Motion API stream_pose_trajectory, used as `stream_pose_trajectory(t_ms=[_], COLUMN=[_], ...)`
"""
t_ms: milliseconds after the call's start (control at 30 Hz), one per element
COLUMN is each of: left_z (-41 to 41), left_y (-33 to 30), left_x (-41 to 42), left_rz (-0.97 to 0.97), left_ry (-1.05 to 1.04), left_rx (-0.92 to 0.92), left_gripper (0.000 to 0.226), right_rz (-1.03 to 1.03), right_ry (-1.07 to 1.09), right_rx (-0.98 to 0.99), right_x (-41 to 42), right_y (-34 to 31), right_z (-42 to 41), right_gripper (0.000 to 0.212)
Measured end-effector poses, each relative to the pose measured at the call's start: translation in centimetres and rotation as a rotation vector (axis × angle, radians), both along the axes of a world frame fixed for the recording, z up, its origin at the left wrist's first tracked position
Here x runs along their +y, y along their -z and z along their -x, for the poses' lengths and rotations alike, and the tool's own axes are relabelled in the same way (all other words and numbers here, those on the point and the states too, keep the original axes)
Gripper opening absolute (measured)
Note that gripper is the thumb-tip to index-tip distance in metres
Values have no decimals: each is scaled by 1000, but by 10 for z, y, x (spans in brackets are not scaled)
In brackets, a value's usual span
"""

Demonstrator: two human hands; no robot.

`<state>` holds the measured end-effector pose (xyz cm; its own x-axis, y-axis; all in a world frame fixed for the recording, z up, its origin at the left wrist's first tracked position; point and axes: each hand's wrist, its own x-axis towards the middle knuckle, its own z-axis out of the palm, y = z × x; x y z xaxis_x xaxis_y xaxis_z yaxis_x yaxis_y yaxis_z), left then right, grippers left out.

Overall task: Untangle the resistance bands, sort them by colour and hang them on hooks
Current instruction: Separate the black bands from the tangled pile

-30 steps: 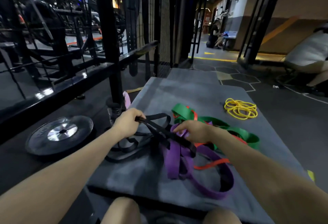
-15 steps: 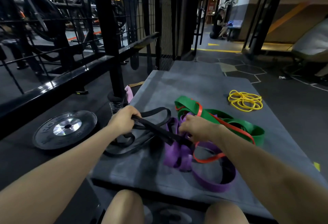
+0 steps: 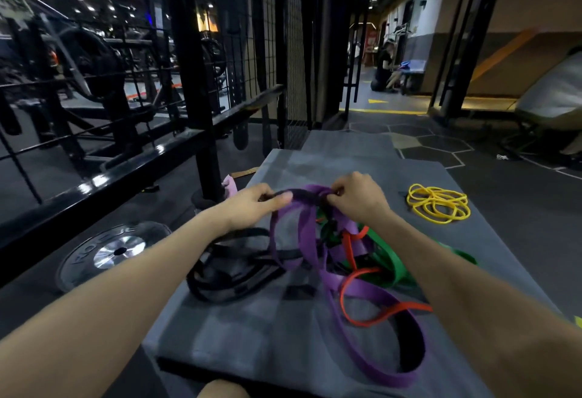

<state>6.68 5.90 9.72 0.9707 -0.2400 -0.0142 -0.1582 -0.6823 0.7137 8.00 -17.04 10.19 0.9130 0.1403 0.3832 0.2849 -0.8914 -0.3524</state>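
Observation:
A tangle of resistance bands lies on a grey mat (image 3: 252, 334). My left hand (image 3: 252, 208) and my right hand (image 3: 359, 199) hold a raised stretch of the purple band (image 3: 356, 290), each pinching it where a black band (image 3: 233, 271) crosses it. The purple band hangs down in loops to the mat's near end. The black band lies coiled under my left wrist. An orange band (image 3: 374, 315) and a green band (image 3: 390, 259) are tangled below my right forearm. A yellow band (image 3: 437, 205) lies coiled apart on the mat's far right.
A black steel rack post (image 3: 201, 114) and rail (image 3: 110, 183) run along the left. A weight plate (image 3: 113, 252) lies on the floor beside the mat. A person (image 3: 384, 66) crouches far off in the corridor. A padded bench (image 3: 554, 92) stands at the right.
Both hands have lifted up and away from me, raising the purple band off the mat. My left hand moved in from the black band's left end toward my right hand.

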Motion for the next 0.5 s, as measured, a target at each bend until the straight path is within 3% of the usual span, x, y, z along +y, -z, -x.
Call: stream_pose_trajectory(t_ms=[133,300,433,500], left_z=[-4,-9,-9,-12], left_y=[16,37,36,37], left_x=[-10,8,-13,-39], left_rz=[-139,-377,-682,-579], left_ry=[-22,-238,-189,-147], left_rx=[-129,6,26,-33], left_gripper=[41,41,42,59], right_rz=[-237,-457,-484,-485], right_ry=[210,422,440,409], right_rx=[-19,54,93,77], right_x=[-19,-54,-60,-58], right_y=[-1,2,15,19], right_z=[-7,-14,-15,-14], right_gripper=[27,28,32,30])
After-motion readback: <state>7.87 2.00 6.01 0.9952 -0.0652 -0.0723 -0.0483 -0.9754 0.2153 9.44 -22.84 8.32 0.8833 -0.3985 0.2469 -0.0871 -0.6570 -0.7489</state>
